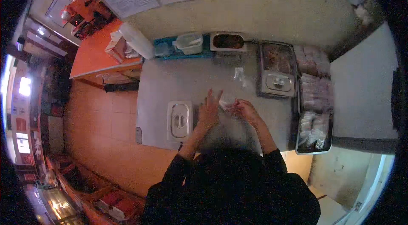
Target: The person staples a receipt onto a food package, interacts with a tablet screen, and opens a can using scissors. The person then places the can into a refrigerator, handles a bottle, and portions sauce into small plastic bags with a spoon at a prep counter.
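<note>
Over the steel counter [170, 80], my left hand [208, 113] has its fingers stretched out and apart, beside a small clear plastic bag [228, 101]. My right hand [247, 112] pinches the right edge of this bag between thumb and fingers. What the bag contains is too blurred to tell. Left of my left hand lies a rectangular steel lid [179, 121] with a handle. Farther back on the counter is another small piece of clear plastic [239, 75].
At the back stand a steel pan [228, 42] with dark contents and a white plastic tub [189, 44] on a blue tray. To the right are a part-lidded container [278, 65] and trays of bagged items [315, 91]. An orange counter [91, 57] adjoins on the left.
</note>
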A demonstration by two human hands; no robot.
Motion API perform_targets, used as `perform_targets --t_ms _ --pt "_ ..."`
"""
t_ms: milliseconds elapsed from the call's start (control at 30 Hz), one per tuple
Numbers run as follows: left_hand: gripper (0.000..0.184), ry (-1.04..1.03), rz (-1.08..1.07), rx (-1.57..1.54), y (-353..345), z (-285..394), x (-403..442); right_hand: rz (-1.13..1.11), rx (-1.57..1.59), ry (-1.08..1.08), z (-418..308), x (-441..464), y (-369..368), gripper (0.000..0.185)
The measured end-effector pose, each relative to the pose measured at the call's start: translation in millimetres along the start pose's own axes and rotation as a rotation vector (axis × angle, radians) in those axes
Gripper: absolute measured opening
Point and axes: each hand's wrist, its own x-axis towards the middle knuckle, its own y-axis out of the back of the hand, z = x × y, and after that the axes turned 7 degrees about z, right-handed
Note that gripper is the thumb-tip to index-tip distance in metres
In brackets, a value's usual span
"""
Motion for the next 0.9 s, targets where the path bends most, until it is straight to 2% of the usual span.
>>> perform_targets --t_ms 33,67,100,133,167,200,233,267,300,367,400,467,567,633,700,767,800,867,900 --pt "0.090 0.108 -0.123 -0.289 -19.9 -2.3 7.2 -0.060 0.184 0.026 4.6 -5.2 4.6 0.016" --pt "0.087 0.148 -0.194 -0.436 -44.2 -7.2 9.7 -0.045 0.188 0.035 8.8 -9.1 8.8 0.016" --pt "0.083 0.199 -0.263 -0.580 -67.4 -11.5 12.4 0.063 0.073 0.040 14.6 -12.1 12.7 0.015" --pt "0.074 0.070 -0.175 -0.496 -95.3 -18.4 12.6 0.172 -0.042 0.043 21.1 -14.0 16.6 0.016" --pt "0.066 -0.058 -0.085 -0.412 -110.0 -19.5 10.6 0.188 -0.036 0.047 32.1 -13.0 20.0 0.016" --pt "0.066 -0.069 -0.095 -0.416 -106.8 -16.1 6.3 0.313 -0.358 0.304 41.1 -12.5 18.2 0.015" --pt "0.060 -0.102 -0.004 -0.472 -101.8 -15.5 1.6 0.431 -0.686 0.559 48.6 -12.7 17.5 0.019" --pt "0.054 -0.132 0.091 -0.528 -97.3 -13.0 -1.3 0.440 -0.685 0.561 53.8 -14.0 19.5 0.019" --pt "0.054 -0.138 0.090 -0.528 -95.7 -8.7 -4.5 0.514 -0.752 0.549 53.0 -17.8 17.5 0.022" --pt "0.046 0.005 0.232 -0.582 -92.7 1.0 -12.5 0.589 -0.819 0.539 51.0 -22.0 13.3 0.026" --pt "0.046 0.002 0.234 -0.583 -92.2 5.2 -16.6 0.617 -0.838 0.544 52.4 -21.5 13.5 0.024" --pt "0.034 0.125 0.213 -0.641 -91.0 11.1 -22.2 0.644 -0.859 0.553 54.2 -18.0 14.2 0.023" --pt "0.024 0.207 0.178 -0.744 -81.1 15.7 -27.2 0.674 -0.899 0.457 60.5 -14.9 15.9 0.021" --pt "0.024 0.183 0.175 -0.700 -87.7 9.1 -31.4 0.558 -0.753 0.415 60.2 -16.3 20.4 0.017" --pt "0.023 0.160 0.171 -0.659 -84.3 7.3 -35.4 0.564 -0.695 0.384 63.5 -15.6 24.0 0.016" --pt "0.020 0.296 0.151 -0.685 -65.0 12.9 -38.6 0.574 -0.637 0.353 60.6 -17.4 26.6 0.014" --pt "0.020 0.301 0.149 -0.686 -72.8 6.2 -39.7 0.569 -0.633 0.370 50.3 -22.5 24.3 0.013" --pt "0.020 0.163 0.289 -0.654 -95.5 -10.9 -42.5 0.563 -0.629 0.382 47.0 -24.4 24.8 0.012" --pt "0.020 0.165 0.289 -0.655 -91.2 -10.5 -44.8 0.552 -0.632 0.465 50.1 -20.4 27.6 0.012"
